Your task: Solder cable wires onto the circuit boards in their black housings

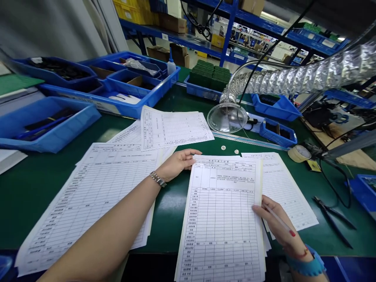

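A stack of printed forms (225,219) with table rows lies in front of me, its lower end reaching past the table edge. My left hand (178,164), with a metal watch band at the wrist, grips the stack's upper left corner. At the right edge, my right hand (276,219) pinches the sheets between thumb and fingers. A pen (282,223) with a red end also rests in that hand. More forms (117,176) lie under my left forearm, and another sheet (176,127) sits above them. Further papers (284,188) stick out beyond my right hand.
Blue bins (47,123) line the left side. Green circuit boards (210,74) fill a tray at the back. A silver duct (293,82) ends in a clear hood (227,117). Pliers (333,219) and a tape roll (299,153) lie at right; two small discs (223,148) lie behind the stack.
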A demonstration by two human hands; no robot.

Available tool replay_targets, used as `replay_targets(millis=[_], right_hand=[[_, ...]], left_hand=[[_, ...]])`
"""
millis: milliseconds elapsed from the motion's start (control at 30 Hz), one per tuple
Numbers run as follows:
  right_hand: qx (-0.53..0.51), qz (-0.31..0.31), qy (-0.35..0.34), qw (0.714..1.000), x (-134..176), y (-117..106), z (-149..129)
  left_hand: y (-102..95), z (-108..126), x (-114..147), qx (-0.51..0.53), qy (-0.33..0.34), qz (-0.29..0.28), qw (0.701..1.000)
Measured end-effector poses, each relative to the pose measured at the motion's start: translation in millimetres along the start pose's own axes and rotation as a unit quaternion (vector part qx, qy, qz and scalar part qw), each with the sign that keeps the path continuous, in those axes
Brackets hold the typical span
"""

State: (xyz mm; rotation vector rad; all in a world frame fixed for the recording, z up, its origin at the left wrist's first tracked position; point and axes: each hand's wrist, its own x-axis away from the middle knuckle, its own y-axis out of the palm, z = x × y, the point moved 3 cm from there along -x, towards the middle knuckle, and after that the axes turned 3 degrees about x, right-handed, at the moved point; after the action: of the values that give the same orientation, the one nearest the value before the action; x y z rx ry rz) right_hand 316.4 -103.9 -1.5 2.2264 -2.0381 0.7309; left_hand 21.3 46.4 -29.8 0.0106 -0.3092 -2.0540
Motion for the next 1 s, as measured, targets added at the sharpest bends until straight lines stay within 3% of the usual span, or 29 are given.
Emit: replay_targets(millis=[100,167,267,333,400,500,600,700,767,867,1000], right_hand=[[0.072,0.123,0.006,0.990,2,-41,5],[0.125,0.214,0.017,0.969,1,-88,7],[0.136,0.218,0.044,0.966,-10,-159,10],[0.212,0.195,0.054,0.956,-21,-194,13],[0.310,0.212,0.048,0.925,-34,-214,16],[0.393,0.259,0.023,0.882,-49,-209,24],[0.438,0.253,-0.029,0.862,-58,-171,38],[0.465,0.191,-0.090,0.860,-59,-130,57],[0.492,0.177,-0.123,0.844,-58,-115,65],[0.517,0.196,-0.134,0.822,-57,-114,71],[0.512,0.204,-0.138,0.823,-59,-123,72]], left_hand=[[0.7,-1,-1,-0.068,0.009,0.012,0.998],[-2.9,-1,-3,-0.226,0.034,0.059,0.972],[-9.2,-2,-7,-0.427,0.071,0.120,0.893],[-12.4,-5,-12,-0.461,0.079,0.125,0.875],[-14.5,-8,-15,-0.477,0.073,0.117,0.868],[-15.4,-13,-17,-0.522,0.051,0.091,0.846],[-15.3,-14,-17,-0.539,0.042,0.082,0.837],[-13.6,-12,-15,-0.506,0.058,0.092,0.856],[-10.9,-9,-14,-0.460,0.082,0.100,0.879],[-5.5,-6,-14,-0.406,0.107,0.105,0.901],[-1.9,-7,-15,-0.365,0.092,0.116,0.919]])
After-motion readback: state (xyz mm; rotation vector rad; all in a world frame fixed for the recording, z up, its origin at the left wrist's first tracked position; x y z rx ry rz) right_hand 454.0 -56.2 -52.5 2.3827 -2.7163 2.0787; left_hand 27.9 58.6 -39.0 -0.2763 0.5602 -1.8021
